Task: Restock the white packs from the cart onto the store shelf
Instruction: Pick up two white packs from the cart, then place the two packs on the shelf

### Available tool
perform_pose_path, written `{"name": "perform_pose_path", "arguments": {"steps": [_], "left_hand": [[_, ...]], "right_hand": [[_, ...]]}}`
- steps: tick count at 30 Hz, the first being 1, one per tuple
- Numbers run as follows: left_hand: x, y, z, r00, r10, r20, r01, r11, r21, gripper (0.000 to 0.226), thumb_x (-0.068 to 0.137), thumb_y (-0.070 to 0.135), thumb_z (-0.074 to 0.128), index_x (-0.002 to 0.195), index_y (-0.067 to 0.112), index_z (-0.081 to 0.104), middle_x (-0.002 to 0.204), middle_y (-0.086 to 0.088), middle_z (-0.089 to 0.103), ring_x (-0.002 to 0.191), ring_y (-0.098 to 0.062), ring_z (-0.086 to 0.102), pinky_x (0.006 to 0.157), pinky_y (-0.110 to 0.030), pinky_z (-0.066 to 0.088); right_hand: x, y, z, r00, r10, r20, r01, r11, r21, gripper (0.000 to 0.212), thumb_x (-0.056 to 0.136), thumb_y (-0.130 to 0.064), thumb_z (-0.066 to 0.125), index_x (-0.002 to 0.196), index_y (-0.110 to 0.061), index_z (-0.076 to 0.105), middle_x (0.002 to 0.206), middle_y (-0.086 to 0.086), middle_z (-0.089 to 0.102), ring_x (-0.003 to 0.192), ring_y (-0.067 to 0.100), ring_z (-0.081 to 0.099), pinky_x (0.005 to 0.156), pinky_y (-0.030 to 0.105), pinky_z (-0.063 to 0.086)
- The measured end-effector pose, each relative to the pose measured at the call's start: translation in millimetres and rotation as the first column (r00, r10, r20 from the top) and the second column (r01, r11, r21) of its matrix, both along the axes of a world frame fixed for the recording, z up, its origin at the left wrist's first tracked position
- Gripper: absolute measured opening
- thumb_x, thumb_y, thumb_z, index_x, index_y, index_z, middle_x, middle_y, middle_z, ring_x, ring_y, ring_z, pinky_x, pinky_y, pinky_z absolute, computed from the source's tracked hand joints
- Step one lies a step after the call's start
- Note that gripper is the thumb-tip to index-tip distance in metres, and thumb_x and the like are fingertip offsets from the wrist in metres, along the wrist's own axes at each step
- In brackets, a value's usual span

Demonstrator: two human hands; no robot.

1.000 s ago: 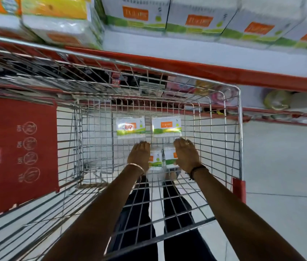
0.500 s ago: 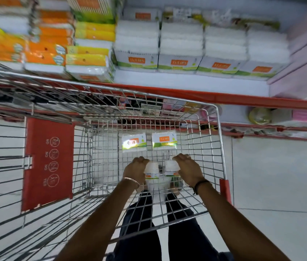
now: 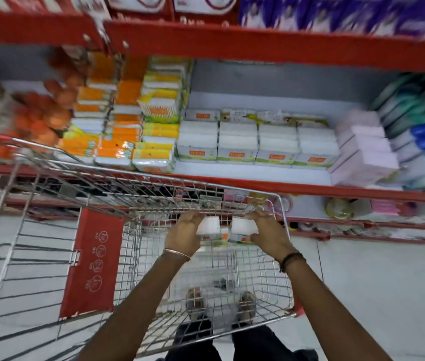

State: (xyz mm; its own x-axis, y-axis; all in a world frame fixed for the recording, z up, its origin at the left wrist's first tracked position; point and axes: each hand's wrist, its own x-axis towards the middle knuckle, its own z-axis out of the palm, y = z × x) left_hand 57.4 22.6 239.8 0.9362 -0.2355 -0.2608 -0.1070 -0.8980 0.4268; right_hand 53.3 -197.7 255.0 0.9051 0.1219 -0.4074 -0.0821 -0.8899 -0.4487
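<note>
My left hand [image 3: 184,234] grips a white pack [image 3: 208,227] and my right hand [image 3: 268,231] grips a second white pack [image 3: 242,227]. Both packs are raised side by side above the wire cart [image 3: 283,220], near its far rim. Orange and green labels show on their lower edges. On the store shelf [image 3: 245,171] behind the cart stand several matching white packs [image 3: 237,142] in stacked rows, with bare shelf in front of them.
Orange and yellow packs [image 3: 117,142] fill the shelf's left part. Pink boxes [image 3: 362,149] and blue-green bottles [image 3: 422,136] stand on the right. A red panel [image 3: 94,261] hangs on the cart's inner side. My feet [image 3: 219,306] show through the cart's floor.
Both hands have lifted the two packs from the cart's floor up to its far rim. My view has tilted upward, showing more of the shelf.
</note>
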Motion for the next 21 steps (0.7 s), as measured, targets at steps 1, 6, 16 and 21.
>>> {"name": "perform_pose_path", "arguments": {"steps": [1,6,16,21], "left_hand": [[9,0,3,0.999,0.008,0.035,-0.008,1.000,-0.009,0.057,0.079,0.001,0.064,0.132,0.014,0.047,0.136,-0.008,0.048,0.124,-0.029,0.046,0.094,-0.042,0.051],[45,4,45,0.981,0.015,0.193,0.001,0.997,-0.079,0.059,0.077,-0.001,0.067,0.132,0.010,0.047,0.135,-0.013,0.048,0.125,-0.030,0.044,0.096,-0.043,0.050],[110,8,69,0.924,0.028,0.382,0.005,0.996,-0.084,0.060,0.073,-0.009,0.067,0.129,0.006,0.050,0.132,-0.017,0.053,0.125,-0.033,0.045,0.099,-0.041,0.046],[131,5,51,0.932,-0.026,0.362,0.040,0.999,-0.029,0.065,0.070,-0.017,0.064,0.129,0.006,0.049,0.130,-0.015,0.054,0.123,-0.033,0.045,0.098,-0.046,0.049]], "right_hand": [[9,-2,4,1.000,0.002,0.031,-0.001,1.000,-0.004,0.058,0.078,0.000,0.066,0.132,-0.014,0.047,0.143,0.007,0.044,0.127,0.029,0.045,0.102,0.038,0.045],[46,-2,50,0.983,0.009,0.183,-0.006,1.000,-0.016,0.054,0.078,0.001,0.064,0.129,-0.013,0.050,0.131,0.006,0.049,0.126,0.027,0.042,0.099,0.039,0.044],[118,17,67,0.933,-0.010,0.361,0.024,0.999,-0.032,0.056,0.079,0.006,0.062,0.131,-0.010,0.047,0.133,0.008,0.048,0.124,0.029,0.043,0.099,0.037,0.044],[133,27,54,0.952,0.014,0.306,0.012,0.996,-0.085,0.057,0.080,0.007,0.061,0.133,-0.010,0.045,0.135,0.009,0.046,0.124,0.030,0.044,0.100,0.038,0.044]]}}
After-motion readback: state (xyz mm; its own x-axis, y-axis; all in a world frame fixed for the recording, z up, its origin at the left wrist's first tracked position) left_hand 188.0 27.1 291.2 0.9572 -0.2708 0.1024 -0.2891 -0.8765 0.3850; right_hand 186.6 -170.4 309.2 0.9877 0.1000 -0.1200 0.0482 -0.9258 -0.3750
